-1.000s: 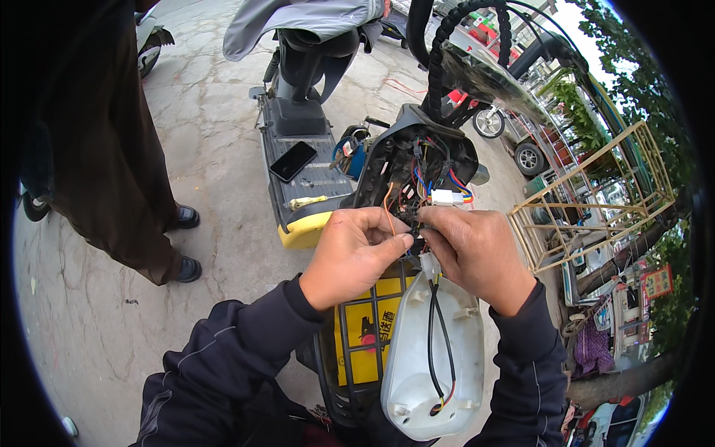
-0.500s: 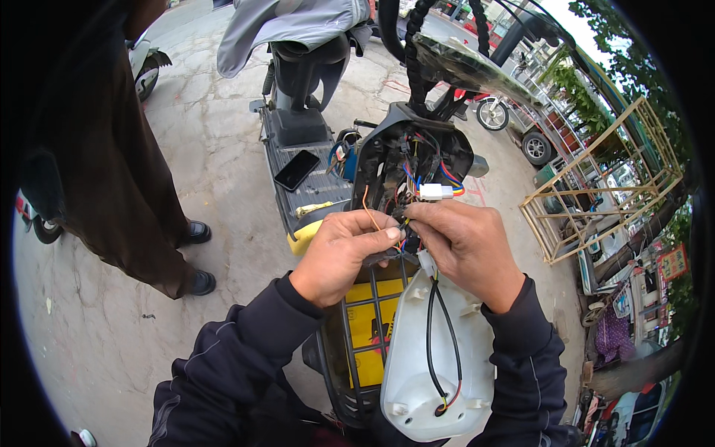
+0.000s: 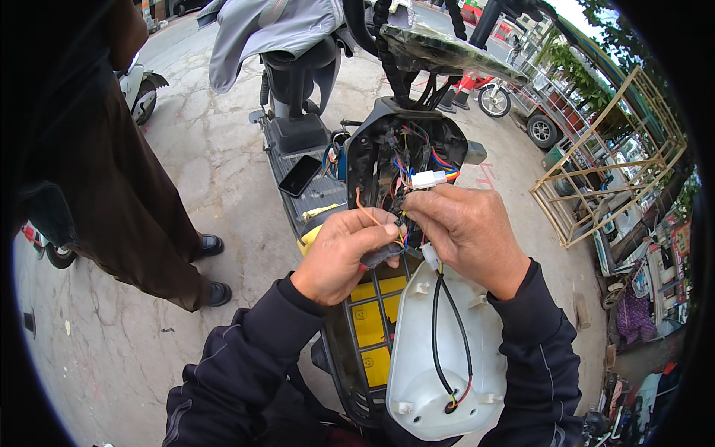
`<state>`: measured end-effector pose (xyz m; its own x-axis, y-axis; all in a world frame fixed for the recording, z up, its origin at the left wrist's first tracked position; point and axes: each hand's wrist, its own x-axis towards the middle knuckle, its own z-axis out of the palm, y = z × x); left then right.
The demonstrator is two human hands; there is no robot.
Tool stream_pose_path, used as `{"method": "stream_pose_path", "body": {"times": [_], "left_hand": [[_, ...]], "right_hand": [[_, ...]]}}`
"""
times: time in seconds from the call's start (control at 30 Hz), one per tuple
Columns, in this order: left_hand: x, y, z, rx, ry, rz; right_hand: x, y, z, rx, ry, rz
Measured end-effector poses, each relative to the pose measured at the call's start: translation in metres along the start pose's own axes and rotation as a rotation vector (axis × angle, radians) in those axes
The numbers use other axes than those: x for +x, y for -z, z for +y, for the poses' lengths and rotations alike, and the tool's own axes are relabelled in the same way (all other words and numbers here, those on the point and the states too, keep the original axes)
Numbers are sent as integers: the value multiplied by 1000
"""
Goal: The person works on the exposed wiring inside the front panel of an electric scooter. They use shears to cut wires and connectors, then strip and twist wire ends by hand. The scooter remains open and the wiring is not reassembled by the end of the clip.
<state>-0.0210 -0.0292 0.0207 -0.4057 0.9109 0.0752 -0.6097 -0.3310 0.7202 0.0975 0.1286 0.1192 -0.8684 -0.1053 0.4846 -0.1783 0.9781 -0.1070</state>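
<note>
At the front of an electric scooter, both of my hands work at the opened black housing (image 3: 365,155) with its loose wiring. My left hand (image 3: 339,257) pinches a bundle of thin coloured wires (image 3: 403,240); an orange wire (image 3: 360,201) sticks up by its thumb. My right hand (image 3: 469,231) is closed at the same bundle, its fingertips hiding the exact spot gripped. A white plug connector (image 3: 427,179) sits just above the right hand. Below hangs another whitish connector (image 3: 430,256), whose black cable (image 3: 436,335) runs into a white shell-like cover (image 3: 417,372).
Under my hands is a black wire basket (image 3: 381,316) with yellow sheets inside. A phone (image 3: 300,176) lies on the scooter's footboard (image 3: 279,149). A person in dark trousers (image 3: 149,201) stands at the left. A metal frame (image 3: 596,164) stands at the right.
My hands stay close together at the wires, with the left fingers shifted slightly and more coloured strands and dark wrapping showing. The head view has shifted a little.
</note>
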Motion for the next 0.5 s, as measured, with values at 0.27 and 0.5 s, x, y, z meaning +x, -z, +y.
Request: {"method": "stream_pose_path", "body": {"times": [0.27, 0.5], "left_hand": [[-1, -2, 0, 117, -3, -25], [1, 0, 0, 132, 16, -13]], "right_hand": [[-1, 0, 0, -11, -4, 3], [-1, 3, 0, -75, 31, -2]]}}
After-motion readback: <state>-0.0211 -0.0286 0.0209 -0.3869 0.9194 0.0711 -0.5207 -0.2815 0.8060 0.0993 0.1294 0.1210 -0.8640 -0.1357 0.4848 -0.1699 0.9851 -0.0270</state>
